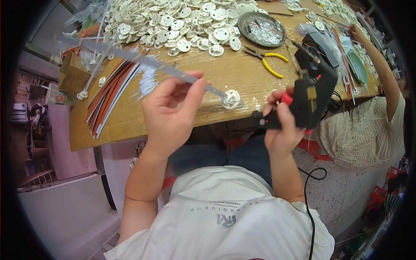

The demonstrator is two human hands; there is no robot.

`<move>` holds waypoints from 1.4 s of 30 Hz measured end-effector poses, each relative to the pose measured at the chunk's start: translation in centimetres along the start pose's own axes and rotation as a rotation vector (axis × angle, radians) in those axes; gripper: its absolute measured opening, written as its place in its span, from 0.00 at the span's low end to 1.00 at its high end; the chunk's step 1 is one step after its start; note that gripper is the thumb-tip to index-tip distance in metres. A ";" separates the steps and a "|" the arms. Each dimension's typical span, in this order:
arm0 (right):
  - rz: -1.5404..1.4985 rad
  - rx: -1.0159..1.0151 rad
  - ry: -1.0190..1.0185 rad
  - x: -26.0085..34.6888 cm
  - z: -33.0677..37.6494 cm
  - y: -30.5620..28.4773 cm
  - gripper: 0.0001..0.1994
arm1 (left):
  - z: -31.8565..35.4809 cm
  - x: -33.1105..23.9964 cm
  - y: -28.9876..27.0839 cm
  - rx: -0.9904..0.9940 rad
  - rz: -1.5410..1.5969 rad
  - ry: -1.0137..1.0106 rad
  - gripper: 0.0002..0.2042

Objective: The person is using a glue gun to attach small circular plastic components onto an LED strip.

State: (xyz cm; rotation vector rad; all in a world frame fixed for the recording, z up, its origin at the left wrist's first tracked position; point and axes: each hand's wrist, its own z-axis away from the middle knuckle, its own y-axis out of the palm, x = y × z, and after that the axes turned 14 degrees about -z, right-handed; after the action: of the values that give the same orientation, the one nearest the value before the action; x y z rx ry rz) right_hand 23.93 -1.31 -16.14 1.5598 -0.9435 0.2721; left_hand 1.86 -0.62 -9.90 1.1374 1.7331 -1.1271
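Observation:
Between the fingers and thumb of my left hand (173,108) is a long thin LED strip (180,75), which slants down to the right from the upper left. The strip's near end meets a round white plastic base (231,99) at the table's front edge; I cannot tell whether they are joined. My right hand (284,123) is wrapped round a black corded soldering gun (313,97) with a red button. The gun is held to the right of the white base and apart from it, its narrow metal part pointing up and away.
A large heap of round white bases (173,24) covers the back. Yellow-handled pliers (273,65) and a dark round tray (262,29) lie beyond my right hand. Orange and white strips (110,93) and thin white wires (147,80) lie left. A co-worker's arm (379,65) reaches in at right.

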 end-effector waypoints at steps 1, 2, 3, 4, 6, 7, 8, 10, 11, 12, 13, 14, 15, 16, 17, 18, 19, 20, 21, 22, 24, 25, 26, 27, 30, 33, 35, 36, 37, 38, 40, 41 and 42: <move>-0.032 -0.017 0.044 0.4 -1.1 -0.4 0.20 | -0.6 0.0 0.3 0.000 -0.100 0.035 0.08; -0.072 -0.016 0.089 0.8 -2.2 -0.8 0.21 | -1.2 -0.1 0.4 0.038 -0.203 0.105 0.08; -0.055 0.036 0.137 1.0 -3.3 -1.2 0.21 | -2.0 0.0 0.5 0.076 -0.306 0.176 0.08; -0.046 0.069 0.175 1.3 -3.9 -1.5 0.21 | -2.7 0.0 0.7 0.111 -0.399 0.261 0.09; -0.018 0.107 0.248 1.6 -4.6 -2.2 0.20 | -3.7 0.3 1.6 0.129 -0.404 0.261 0.08; 0.035 0.084 0.227 1.6 -4.6 -2.3 0.19 | -4.0 0.4 1.9 0.146 -0.408 0.270 0.08; 0.050 0.088 0.226 1.5 -4.5 -2.5 0.19 | -4.1 0.6 2.1 0.164 -0.412 0.279 0.07; 0.079 0.100 0.222 1.4 -4.3 -2.6 0.19 | -4.1 0.7 2.4 0.162 -0.411 0.265 0.07; 0.081 0.089 0.221 1.4 -4.2 -2.6 0.19 | -4.1 0.8 2.4 0.164 -0.410 0.247 0.07; 0.085 0.091 0.218 1.4 -4.2 -2.5 0.19 | -4.1 0.8 2.4 0.160 -0.415 0.258 0.07; 0.089 0.093 0.214 1.4 -4.2 -2.5 0.18 | -4.0 0.9 2.3 0.159 -0.419 0.259 0.07; 0.093 0.097 0.210 1.4 -4.3 -2.4 0.18 | -4.0 0.9 2.3 0.156 -0.419 0.258 0.07; 0.089 0.101 0.212 1.4 -4.3 -2.3 0.18 | -3.9 1.0 2.3 0.154 -0.419 0.254 0.07; 0.085 0.105 0.214 1.5 -4.3 -2.2 0.18 | -3.8 1.1 2.2 0.153 -0.414 0.247 0.06; 0.083 0.108 0.216 1.5 -4.3 -2.2 0.18 | -3.8 1.2 2.1 0.152 -0.408 0.240 0.06; 0.068 0.113 0.217 1.5 -4.3 -2.1 0.18 | -3.7 1.3 2.0 0.155 -0.414 0.239 0.06; 0.055 0.115 0.219 1.5 -4.3 -2.1 0.17 | -3.7 1.4 2.0 0.161 -0.418 0.236 0.06; 0.043 0.114 0.219 1.5 -4.2 -2.0 0.17 | -3.6 1.6 2.0 0.168 -0.426 0.231 0.06; 0.040 0.116 0.221 1.5 -4.2 -2.0 0.16 | -3.6 1.7 2.0 0.174 -0.435 0.220 0.06; 0.037 0.114 0.221 1.5 -4.2 -2.1 0.15 | -3.5 1.9 2.0 0.182 -0.449 0.207 0.06; 0.030 0.113 0.225 1.5 -4.2 -2.2 0.14 | -3.4 2.3 2.2 0.198 -0.452 0.190 0.06; 0.024 0.116 0.232 1.5 -4.2 -2.2 0.13 | -3.4 2.5 2.2 0.202 -0.443 0.185 0.06; 0.017 0.121 0.240 1.5 -4.2 -2.2 0.12 | -3.4 2.7 2.2 0.204 -0.444 0.175 0.06; 0.012 0.114 0.256 1.5 -4.2 -2.3 0.12 | -3.3 2.9 2.3 0.211 -0.435 0.169 0.06; 0.008 0.116 0.244 1.4 -4.2 -2.2 0.12 | -3.2 3.2 2.3 0.222 -0.428 0.142 0.06; 0.003 0.113 0.243 1.4 -4.2 -2.2 0.11 | -3.2 3.4 2.4 0.223 -0.412 0.134 0.06; 0.006 0.110 0.246 1.5 -4.2 -2.2 0.11 | -3.2 3.5 2.5 0.223 -0.411 0.135 0.06; 0.002 0.111 0.247 1.5 -4.2 -2.2 0.11 | -3.2 3.4 2.5 0.223 -0.422 0.144 0.06; 0.009 0.108 0.241 1.5 -4.2 -2.2 0.11 | -3.1 3.4 2.5 0.224 -0.434 0.153 0.06; 0.012 0.107 0.234 1.4 -4.2 -2.2 0.11 | -3.1 3.4 2.5 0.224 -0.445 0.161 0.06; 0.043 0.110 0.234 1.4 -4.1 -2.1 0.13 | -3.1 3.4 2.7 0.210 -0.447 0.177 0.05; 0.071 0.113 0.238 1.4 -4.1 -2.1 0.17 | -3.1 3.5 2.7 0.201 -0.447 0.185 0.05; 0.099 0.116 0.243 1.4 -4.1 -2.1 0.20 | -3.1 3.5 2.8 0.197 -0.451 0.201 0.05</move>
State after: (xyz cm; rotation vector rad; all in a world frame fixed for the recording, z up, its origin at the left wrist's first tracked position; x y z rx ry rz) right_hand 27.65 1.72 -15.80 1.5457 -0.8259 0.5822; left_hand 2.99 3.77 -12.81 1.0281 2.1425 -1.5238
